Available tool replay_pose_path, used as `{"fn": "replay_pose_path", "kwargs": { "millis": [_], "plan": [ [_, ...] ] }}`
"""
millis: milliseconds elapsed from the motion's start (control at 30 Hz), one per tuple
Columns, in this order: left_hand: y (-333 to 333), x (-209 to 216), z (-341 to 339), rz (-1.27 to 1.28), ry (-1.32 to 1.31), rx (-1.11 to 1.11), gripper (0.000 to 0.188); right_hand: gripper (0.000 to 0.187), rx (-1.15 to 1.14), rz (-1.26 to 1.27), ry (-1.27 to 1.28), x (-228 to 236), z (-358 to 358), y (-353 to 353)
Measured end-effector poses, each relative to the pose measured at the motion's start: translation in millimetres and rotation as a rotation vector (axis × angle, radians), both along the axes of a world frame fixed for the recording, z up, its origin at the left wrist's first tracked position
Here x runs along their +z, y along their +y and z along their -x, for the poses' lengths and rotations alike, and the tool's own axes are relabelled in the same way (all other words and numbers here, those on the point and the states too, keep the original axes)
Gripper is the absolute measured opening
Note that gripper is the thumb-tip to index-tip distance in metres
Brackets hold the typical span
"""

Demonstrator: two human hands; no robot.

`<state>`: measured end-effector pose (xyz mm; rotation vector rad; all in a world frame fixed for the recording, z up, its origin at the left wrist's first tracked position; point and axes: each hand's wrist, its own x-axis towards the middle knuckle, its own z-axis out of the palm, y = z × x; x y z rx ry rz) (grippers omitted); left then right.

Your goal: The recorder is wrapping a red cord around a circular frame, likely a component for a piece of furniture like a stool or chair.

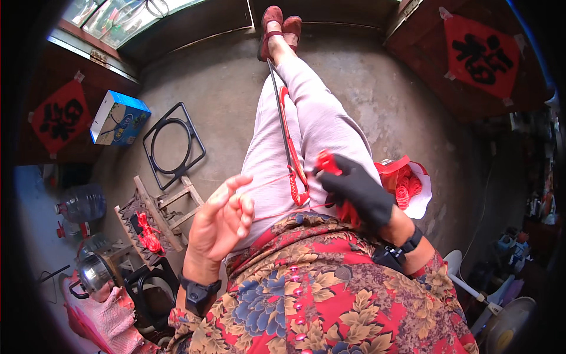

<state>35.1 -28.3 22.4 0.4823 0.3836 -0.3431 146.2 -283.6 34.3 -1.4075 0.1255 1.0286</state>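
Note:
My left hand (221,217) is bare and raised over the left side of my lap, palm turned inward, fingers apart and slightly bent. A thin red thread (277,216) runs from beside it toward my right hand. My right hand (355,190), in a black glove, is closed on a bundle of red yarn (326,163); more red strands hang below its palm. Between the hands, a long thin dark rod (283,124) lies along my legs, with a red corded strip (289,127) beside it. How the thread passes around the left fingers is unclear.
A white bag (421,197) with red yarn stands right of my thigh. To the left are a wooden stool frame (154,206) with a red bundle (150,233), a black square frame (175,146), a blue box (121,118) and a metal pot (97,276). A fan (507,327) is at lower right.

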Motion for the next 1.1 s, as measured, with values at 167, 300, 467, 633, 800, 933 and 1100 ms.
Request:
{"fn": "replay_pose_path", "kwargs": {
  "millis": [167,300,467,633,800,933,1100],
  "plan": [
    [7,11,34,-0.382,0.145,-0.116,0.034,0.032,0.238,0.078,-0.044,-21,6,34],
    [11,7,51,-0.604,0.169,-0.218,0.018,0.026,0.297,0.126,0.098,-19,5,42],
    [18,0,34,-0.226,-0.058,-0.202,0.019,0.024,0.127,0.053,-0.037,-21,0,27],
    [-15,7,-31,-0.299,-0.177,0.114,0.033,0.027,-0.044,0.083,-0.436,-32,-20,9],
    [-29,-38,-47,-0.598,-0.056,-0.282,0.038,0.032,0.11,0.305,-0.568,-49,-23,27],
    [-40,-43,-54,-0.705,-0.135,-0.354,0.037,0.038,0.067,-0.009,-0.049,-49,-17,33],
    [-37,-40,-58,-0.737,-0.074,-0.476,0.033,0.042,0.282,0.334,-0.799,-55,-12,34]
  ]
}}
